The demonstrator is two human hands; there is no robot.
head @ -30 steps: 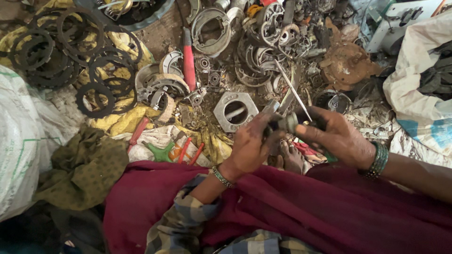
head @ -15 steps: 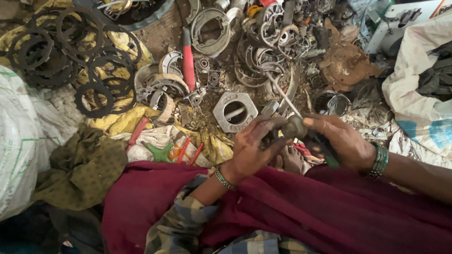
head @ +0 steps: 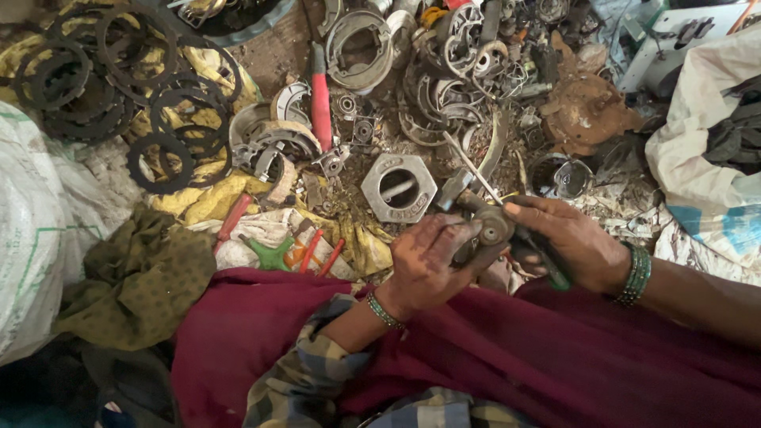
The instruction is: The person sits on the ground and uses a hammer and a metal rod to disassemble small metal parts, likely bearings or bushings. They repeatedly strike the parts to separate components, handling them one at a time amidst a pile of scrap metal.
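My left hand grips a small greasy metal part with a round hub, held over my lap. My right hand holds a screwdriver with a green handle, its thin shaft pointing up and left past the part. Both hands meet just above the maroon cloth across my knees. Bangles circle both wrists.
Greasy scrap covers the ground: dark toothed rings at upper left, a hexagonal metal piece by my hands, curved metal shoes, a red-handled tool, a white sack at left, an olive rag, a white bundle at right.
The screwdriver shaft has tilted lower and more to the left. My hands have shifted slightly while turning the metal part between them.
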